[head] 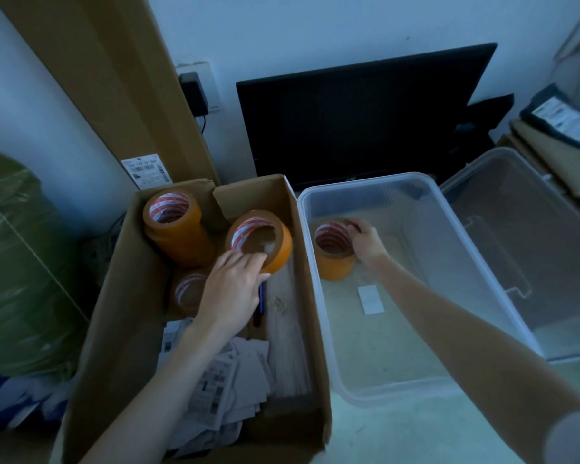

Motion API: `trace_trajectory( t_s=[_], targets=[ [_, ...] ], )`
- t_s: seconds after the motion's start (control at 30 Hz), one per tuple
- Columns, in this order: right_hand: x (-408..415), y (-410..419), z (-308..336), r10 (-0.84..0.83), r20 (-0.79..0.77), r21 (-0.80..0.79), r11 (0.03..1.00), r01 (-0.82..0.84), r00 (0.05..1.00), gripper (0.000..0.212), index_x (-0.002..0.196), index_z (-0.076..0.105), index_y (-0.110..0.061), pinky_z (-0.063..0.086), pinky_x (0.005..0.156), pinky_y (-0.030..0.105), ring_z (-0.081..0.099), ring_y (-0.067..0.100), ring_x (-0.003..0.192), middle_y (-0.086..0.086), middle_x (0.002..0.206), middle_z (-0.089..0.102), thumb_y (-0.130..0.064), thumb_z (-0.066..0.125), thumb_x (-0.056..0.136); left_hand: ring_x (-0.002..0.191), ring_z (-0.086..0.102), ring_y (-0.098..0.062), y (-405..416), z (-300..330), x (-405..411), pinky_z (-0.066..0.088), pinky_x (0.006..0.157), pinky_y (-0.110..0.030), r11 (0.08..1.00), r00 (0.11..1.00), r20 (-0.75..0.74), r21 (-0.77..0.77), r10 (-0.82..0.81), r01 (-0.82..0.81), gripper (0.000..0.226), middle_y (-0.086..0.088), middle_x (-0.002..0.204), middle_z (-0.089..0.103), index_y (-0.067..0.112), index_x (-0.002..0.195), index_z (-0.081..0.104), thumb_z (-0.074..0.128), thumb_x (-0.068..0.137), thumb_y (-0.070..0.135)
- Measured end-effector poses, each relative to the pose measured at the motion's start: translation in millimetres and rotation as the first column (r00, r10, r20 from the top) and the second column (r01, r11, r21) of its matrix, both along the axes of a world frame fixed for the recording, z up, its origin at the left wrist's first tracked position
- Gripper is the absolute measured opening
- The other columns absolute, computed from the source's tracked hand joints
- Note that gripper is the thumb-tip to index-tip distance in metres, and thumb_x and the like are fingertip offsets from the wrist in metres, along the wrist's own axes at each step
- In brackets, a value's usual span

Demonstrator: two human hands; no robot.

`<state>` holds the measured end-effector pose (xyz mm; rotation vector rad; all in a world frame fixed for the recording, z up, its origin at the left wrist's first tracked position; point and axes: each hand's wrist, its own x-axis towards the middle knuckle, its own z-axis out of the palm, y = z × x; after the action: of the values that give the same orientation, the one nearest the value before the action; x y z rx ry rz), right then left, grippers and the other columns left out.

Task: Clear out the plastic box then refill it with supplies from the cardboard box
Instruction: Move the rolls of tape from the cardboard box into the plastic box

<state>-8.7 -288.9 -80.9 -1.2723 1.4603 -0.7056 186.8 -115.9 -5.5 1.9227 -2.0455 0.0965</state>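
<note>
Refill under way: one tape roll in each hand, left lifting out, right setting down.

Left to right: in the cardboard box (121, 296) two tape rolls stand at the far-left corner, stack (173, 226) behind, a lower roll (188, 291) nearer, with a pile of paper labels (221, 373) at the near end. The left hand (231, 289) pinches the near rim of a tilted tape roll (260, 241), core axis leaning up and toward the person, roll just beyond the grip. Plastic box (449, 289) sits touching the cardboard box on its right; there the right hand (365, 242) curls over the far-right rim of an upright tape roll (334, 251) at the far-left corner, which looks set on the box floor. Next move for the left roll is likely rightward over the shared wall; the left hand is the nearer one. Lid (533, 249) lies right of the plastic box.
</note>
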Motion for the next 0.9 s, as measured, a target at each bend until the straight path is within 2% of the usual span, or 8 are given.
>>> trace_trajectory(
  t_s=[0.07, 0.2, 0.3, 0.4, 0.57, 0.67, 0.77, 0.9],
  targets=[
    [-3.9, 3.4, 8.1, 0.012, -0.026, -0.044, 0.999, -0.013, 1.000, 0.032, 0.130, 0.054, -0.016, 0.048, 0.080, 0.029, 0.058, 0.022, 0.104, 0.009, 0.120, 0.061, -0.017, 0.041, 0.101, 0.090, 0.066, -0.027, 0.4, 0.1, -0.3, 0.047, 0.091, -0.043, 1.000, 1.000, 0.029, -0.019, 0.003, -0.003, 0.024, -0.009, 0.089, 0.071, 0.004, 0.103, 0.066, 0.072, 0.080, 0.009],
    [-6.3, 18.0, 38.3, 0.020, -0.007, -0.235, 0.972, -0.021, 1.000, 0.033, 0.131, 0.054, -0.016, 0.048, 0.097, 0.033, 0.057, 0.019, 0.113, 0.005, 0.128, 0.059, -0.018, 0.047, 0.099, 0.093, 0.066, -0.026, 4.0, -1.4, 1.4, 0.035, 0.097, -0.039, 0.998, 0.992, 0.121, -0.062, -0.025, 0.033, 0.028, -0.008, 0.092, 0.072, 0.006, 0.102, 0.069, 0.076, 0.076, 0.010],
    [-2.1, 37.1, 67.8, 0.070, 0.082, -0.325, 0.945, -0.040, 0.994, 0.026, 0.120, 0.062, -0.016, 0.051, 0.096, 0.038, 0.064, 0.016, 0.104, 0.002, 0.114, 0.067, -0.022, 0.055, 0.095, 0.095, 0.065, -0.027, 7.7, 0.5, -0.7, 0.031, 0.094, -0.035, 0.989, 0.979, 0.171, -0.080, -0.108, 0.123, 0.031, -0.006, 0.095, 0.071, 0.008, 0.102, 0.069, 0.077, 0.073, 0.008],
    [1.8, 61.7, 90.2, 0.182, 0.120, -0.307, 0.942, -0.138, 0.976, 0.027, 0.110, 0.065, -0.018, 0.059, 0.080, 0.043, 0.071, 0.022, 0.083, 0.003, 0.093, 0.071, -0.033, 0.065, 0.087, 0.100, 0.062, -0.025, 12.0, 5.1, -8.9, 0.032, 0.095, -0.035, 0.973, 0.963, 0.187, -0.096, -0.192, 0.212, 0.034, -0.005, 0.100, 0.068, 0.009, 0.106, 0.067, 0.074, 0.073, 0.004],
    [-5.2, 82.8, 103.2, 0.243, -0.052, -0.299, 0.922, -0.247, 0.969, 0.026, 0.099, 0.069, -0.014, 0.053, 0.055, 0.026, 0.063, 0.012, 0.055, -0.001, 0.071, 0.069, -0.032, 0.074, 0.080, 0.106, 0.056, -0.022, 12.2, 7.5, -16.8, 0.034, 0.098, -0.036, 0.947, 0.939, 0.215, -0.121, -0.267, 0.297, 0.035, -0.003, 0.106, 0.067, 0.012, 0.111, 0.064, 0.064, 0.078, -0.001],
    [-9.3, 84.7, 101.2, 0.168, -0.059, -0.342, 0.923, -0.178, 0.984, 0.016, 0.094, 0.072, -0.013, 0.053, 0.051, 0.024, 0.059, 0.010, 0.046, 0.002, 0.068, 0.071, -0.022, 0.072, 0.082, 0.113, 0.053, -0.021, 9.8, 8.7, -24.5, 0.034, 0.099, -0.036, 0.933, 0.934, 0.181, -0.134, -0.309, 0.335, 0.029, -0.003, 0.114, 0.065, 0.013, 0.114, 0.062, 0.047, 0.089, 0.007],
    [-14.1, 80.3, 98.5, 0.071, -0.060, -0.381, 0.920, -0.089, 0.996, 0.004, 0.081, 0.073, -0.016, 0.055, 0.051, 0.024, 0.059, 0.011, 0.045, -0.005, 0.060, 0.068, -0.018, 0.069, 0.082, 0.132, 0.039, -0.020, 2.0, 9.3, -32.0, 0.030, 0.106, -0.035, 0.957, 0.959, 0.085, -0.092, -0.269, 0.276, 0.034, -0.005, 0.140, 0.050, 0.015, 0.125, 0.058, 0.052, 0.092, 0.010],
    [-25.1, 60.1, 87.1, -0.036, -0.099, -0.362, 0.932, -0.002, 0.994, 0.021, 0.068, 0.072, -0.006, 0.052, 0.049, 0.025, 0.060, 0.018, 0.045, 0.014, 0.054, 0.064, -0.019, 0.065, 0.084, 0.135, 0.033, -0.017, -4.7, 9.0, -30.0, 0.027, 0.109, -0.032, 0.980, 0.978, -0.071, -0.035, -0.198, 0.196, 0.040, -0.003, 0.147, 0.042, 0.017, 0.137, 0.050, 0.042, 0.098, 0.021]
  ],
)
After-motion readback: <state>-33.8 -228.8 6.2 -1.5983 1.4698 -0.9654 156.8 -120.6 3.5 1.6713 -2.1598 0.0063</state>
